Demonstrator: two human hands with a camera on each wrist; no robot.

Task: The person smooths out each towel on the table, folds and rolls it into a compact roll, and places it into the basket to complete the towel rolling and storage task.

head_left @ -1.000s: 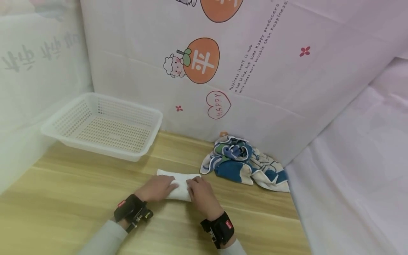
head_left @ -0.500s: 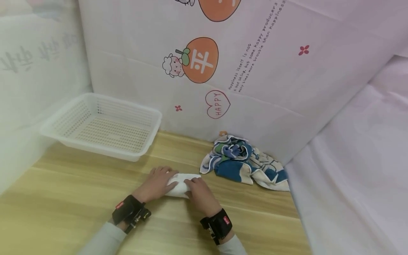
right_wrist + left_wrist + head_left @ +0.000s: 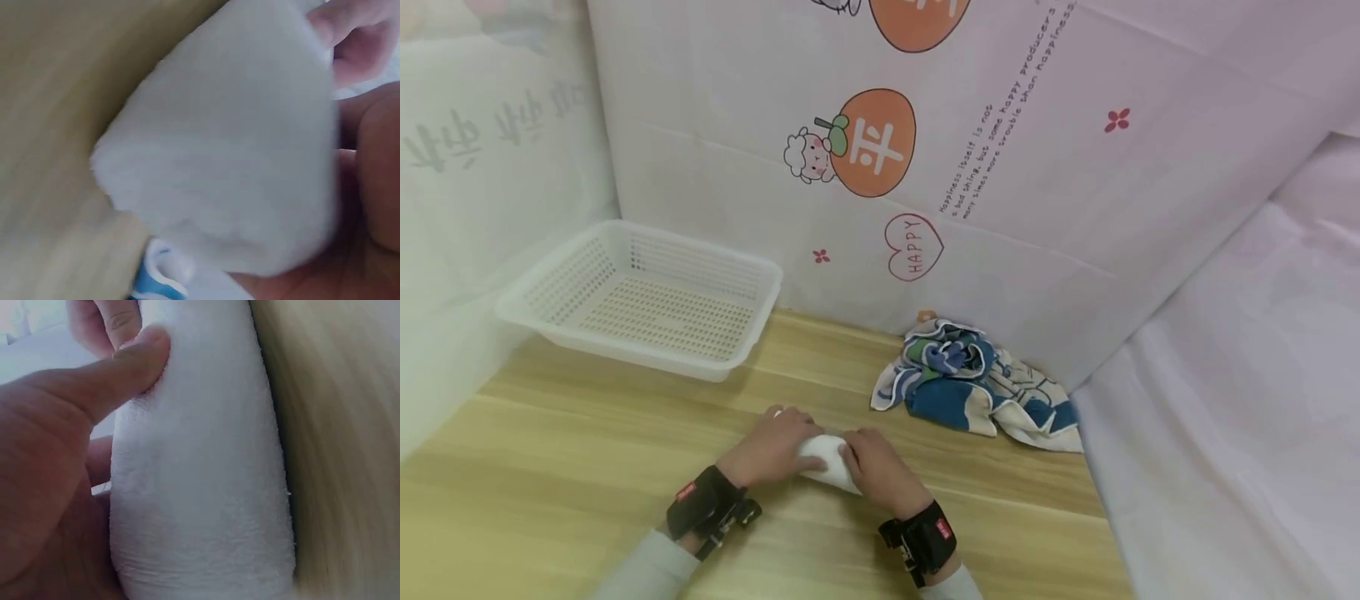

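Note:
A white terry towel, folded into a thick narrow bundle, is held between both hands low over the wooden table. My left hand grips its left end, the thumb on the near face and the fingers behind, as the left wrist view shows. At the other end my right hand holds the towel with bent fingers. The right wrist view shows the towel's rounded, layered end beside the palm. Both hands hide parts of the towel's ends.
A white perforated plastic basket stands at the back left. Crumpled blue, green and cream patterned cloth lies at the back right. Printed white sheets wall in the wooden tabletop at the back and sides.
The white towel has gone from a wide flat pad to a narrower, thicker bundle. Both hands have closed in round it, and the bundle now slants down toward the right.

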